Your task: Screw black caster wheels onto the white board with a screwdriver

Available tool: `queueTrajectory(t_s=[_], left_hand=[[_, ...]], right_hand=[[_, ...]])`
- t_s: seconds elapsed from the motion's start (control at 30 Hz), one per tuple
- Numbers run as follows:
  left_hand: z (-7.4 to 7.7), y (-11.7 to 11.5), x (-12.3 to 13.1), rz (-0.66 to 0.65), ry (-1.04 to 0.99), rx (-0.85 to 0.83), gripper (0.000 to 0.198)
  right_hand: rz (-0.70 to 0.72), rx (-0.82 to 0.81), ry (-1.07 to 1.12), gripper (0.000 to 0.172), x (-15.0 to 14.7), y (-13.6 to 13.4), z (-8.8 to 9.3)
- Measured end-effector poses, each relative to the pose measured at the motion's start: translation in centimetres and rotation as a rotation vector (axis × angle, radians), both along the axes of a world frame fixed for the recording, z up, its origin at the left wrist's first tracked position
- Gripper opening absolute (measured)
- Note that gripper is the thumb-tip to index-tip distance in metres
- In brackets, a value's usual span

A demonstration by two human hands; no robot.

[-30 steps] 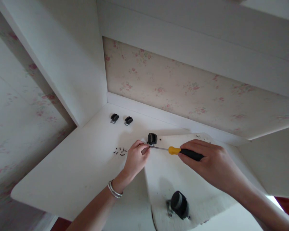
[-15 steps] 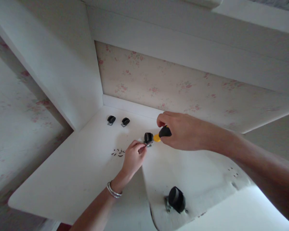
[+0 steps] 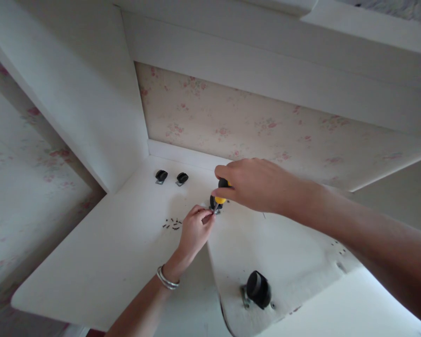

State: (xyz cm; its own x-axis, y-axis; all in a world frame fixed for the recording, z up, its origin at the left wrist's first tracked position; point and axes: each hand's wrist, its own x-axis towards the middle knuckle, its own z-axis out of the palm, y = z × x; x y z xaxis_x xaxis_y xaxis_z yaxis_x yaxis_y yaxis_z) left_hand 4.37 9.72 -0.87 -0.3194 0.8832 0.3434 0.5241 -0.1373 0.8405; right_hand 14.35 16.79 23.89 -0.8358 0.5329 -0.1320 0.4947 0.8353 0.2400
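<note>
My right hand [image 3: 257, 185] is closed around a black-and-yellow screwdriver [image 3: 221, 196], held nearly upright with its tip down at a small black caster [image 3: 213, 202] on the far corner of a white board [image 3: 284, 252]. My left hand [image 3: 195, 229] pinches its fingertips together right at the caster's base plate; what it pinches is too small to make out. A silver bangle sits on that wrist. A second black caster [image 3: 257, 290] is fixed at the board's near corner.
Two loose black casters [image 3: 161, 176] [image 3: 182, 178] lie near the back of the white surface [image 3: 91, 262]. Several small dark screws [image 3: 171, 224] are scattered left of my left hand. A floral wall and white panels enclose the space.
My right hand swung the screwdriver from lying flat on the right to nearly upright over the far caster. My left hand stayed pinched at the caster's base.
</note>
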Motion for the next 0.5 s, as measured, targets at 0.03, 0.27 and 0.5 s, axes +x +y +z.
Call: queueTrajectory(t_s=[0.03,0.27,0.5], left_hand=[[0.1,0.0,0.0,-0.002,0.002,-0.005,0.009],[0.2,-0.2,-0.4,-0.04,-0.023,-0.037,0.007],[2.7,-1.3,-3.1,-0.07,-0.076,0.002,0.019]], right_hand=[[0.013,0.023,-0.007,0.031,0.1,-0.4,0.0],[0.033,-0.124,0.021,0.028,0.5,-1.3,0.4],[-0.004,-0.005,-0.001,0.037,0.0,0.0,0.0]])
